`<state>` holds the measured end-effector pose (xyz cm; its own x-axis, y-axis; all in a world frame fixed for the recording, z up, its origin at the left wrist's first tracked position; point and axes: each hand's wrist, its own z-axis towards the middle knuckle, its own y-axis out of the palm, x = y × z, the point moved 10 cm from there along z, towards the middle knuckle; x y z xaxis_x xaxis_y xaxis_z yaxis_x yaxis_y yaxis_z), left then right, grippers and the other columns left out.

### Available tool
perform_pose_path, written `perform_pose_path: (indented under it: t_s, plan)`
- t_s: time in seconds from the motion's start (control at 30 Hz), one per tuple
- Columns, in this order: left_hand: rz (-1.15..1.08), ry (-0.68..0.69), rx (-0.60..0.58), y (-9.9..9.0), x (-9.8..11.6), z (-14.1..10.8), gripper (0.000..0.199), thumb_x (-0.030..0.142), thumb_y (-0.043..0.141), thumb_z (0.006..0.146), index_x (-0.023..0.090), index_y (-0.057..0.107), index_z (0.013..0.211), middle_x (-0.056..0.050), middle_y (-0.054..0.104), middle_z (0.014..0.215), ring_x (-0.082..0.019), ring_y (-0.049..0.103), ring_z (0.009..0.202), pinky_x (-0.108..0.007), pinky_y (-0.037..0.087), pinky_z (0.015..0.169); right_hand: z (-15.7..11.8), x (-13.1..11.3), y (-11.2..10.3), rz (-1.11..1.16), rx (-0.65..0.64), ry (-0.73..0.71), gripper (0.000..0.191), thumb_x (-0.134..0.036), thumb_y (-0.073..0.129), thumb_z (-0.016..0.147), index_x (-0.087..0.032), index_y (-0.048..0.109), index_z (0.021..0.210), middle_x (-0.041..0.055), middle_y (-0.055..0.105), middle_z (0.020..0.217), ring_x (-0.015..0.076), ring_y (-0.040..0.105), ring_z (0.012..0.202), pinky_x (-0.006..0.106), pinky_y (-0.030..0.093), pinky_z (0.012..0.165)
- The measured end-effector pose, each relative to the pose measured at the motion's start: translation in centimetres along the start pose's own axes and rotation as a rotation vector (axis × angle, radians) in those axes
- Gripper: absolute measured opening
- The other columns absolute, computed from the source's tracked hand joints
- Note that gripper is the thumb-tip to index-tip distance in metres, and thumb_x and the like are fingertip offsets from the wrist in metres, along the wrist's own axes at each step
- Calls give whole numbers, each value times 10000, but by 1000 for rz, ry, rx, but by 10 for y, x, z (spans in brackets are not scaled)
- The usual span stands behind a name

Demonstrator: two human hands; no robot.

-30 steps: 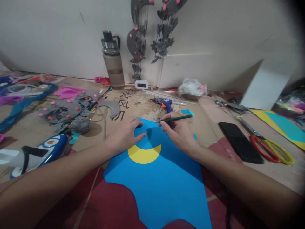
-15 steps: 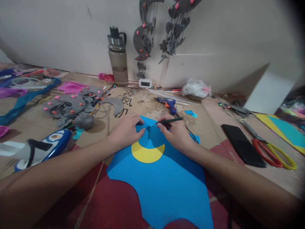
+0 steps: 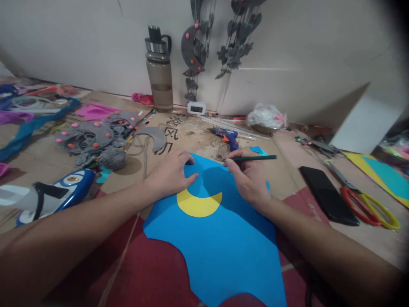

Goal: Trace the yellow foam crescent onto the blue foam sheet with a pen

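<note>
A blue sheet (image 3: 230, 251) with curved cut-outs along its lower left and bottom edges lies in front of me. Flat on its upper part is a yellow crescent (image 3: 198, 207). My left hand (image 3: 169, 174) rests on the sheet's upper left edge, thumb and fingers apart, just above the crescent's left tip. Pinched in my right hand (image 3: 251, 179) is a dark green pencil (image 3: 260, 158), held nearly level over the sheet's upper right edge. Its tip points left; whether it touches the sheet I cannot tell.
Behind the sheet lies a blue glue gun (image 3: 229, 137). A phone (image 3: 329, 195) and scissors (image 3: 361, 198) are at right. Grey felt pieces (image 3: 99, 136) and a blue-and-white device (image 3: 72, 185) sit left. A water bottle (image 3: 160, 81) stands by the wall.
My right hand has shifted right, and the pencil has moved with it, away from the middle of the sheet's top. My left hand has stayed on the sheet's edge.
</note>
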<state>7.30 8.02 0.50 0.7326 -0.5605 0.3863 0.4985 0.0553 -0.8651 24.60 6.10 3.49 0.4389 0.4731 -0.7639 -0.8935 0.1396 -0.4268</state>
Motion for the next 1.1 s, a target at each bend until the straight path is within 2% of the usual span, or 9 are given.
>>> perform_pose_path:
  t_s: [0.07,0.23,0.43,0.57,0.63,0.73,0.8,0.87,1.1]
  plan:
    - [-3,-6,-3,0,0,0,275,386,675,804,168,622,963,-116,647,1029,-301,599,1038,-465,490,942,-2,10,-6,121,58,97,147,-348,599,912,-214,580,854,-4,627,753,124,570,645,261,445,579]
    - [13,19,27,-3,4,-1,225,358,645,845,163,626,956,-113,659,1015,-291,597,1023,-457,491,927,-5,29,2,337,61,311,279,-457,626,882,-213,538,782,-32,598,624,97,505,530,228,373,478]
    - [-104,101,125,-19,15,-2,122,280,555,922,186,633,914,-61,689,950,-224,621,959,-386,496,883,-5,39,15,517,10,372,312,-487,654,857,-214,510,808,-32,610,655,89,500,511,223,356,457]
    - [-174,150,147,-28,25,-4,141,268,538,948,192,644,893,-37,698,907,-190,636,899,-346,498,840,-4,40,15,526,10,321,227,-419,629,874,-229,521,937,-26,626,717,103,522,559,235,404,503]
    - [-204,223,81,-25,38,-7,140,286,554,950,198,653,901,-36,704,917,-182,643,893,-330,498,828,-2,38,4,477,98,256,196,-384,594,894,-242,526,1010,-19,621,777,107,522,593,242,422,529]
    - [-196,467,-132,-11,73,-22,158,309,576,955,204,670,881,-49,706,912,-185,643,898,-316,489,821,-2,36,-11,397,220,182,156,-370,542,920,-250,517,1015,-14,570,816,109,498,605,252,420,531]
    - [-134,632,-258,0,94,-36,174,325,599,951,204,673,851,-63,698,898,-196,631,882,-318,477,797,-3,34,-15,367,261,163,135,-370,517,933,-252,503,998,-15,536,811,112,484,602,255,415,528]
    - [-65,721,-326,6,103,-45,192,362,619,945,202,675,856,-79,690,918,-209,620,878,-325,468,780,-4,32,-18,351,277,152,127,-370,505,941,-253,498,993,-12,525,812,114,480,602,259,417,532]
    - [-24,669,-276,6,91,-40,226,386,594,968,188,681,1035,-95,697,1043,-233,620,1009,-352,468,887,-4,30,-16,355,255,155,132,-365,533,933,-240,517,970,-10,522,790,114,481,596,261,410,528]
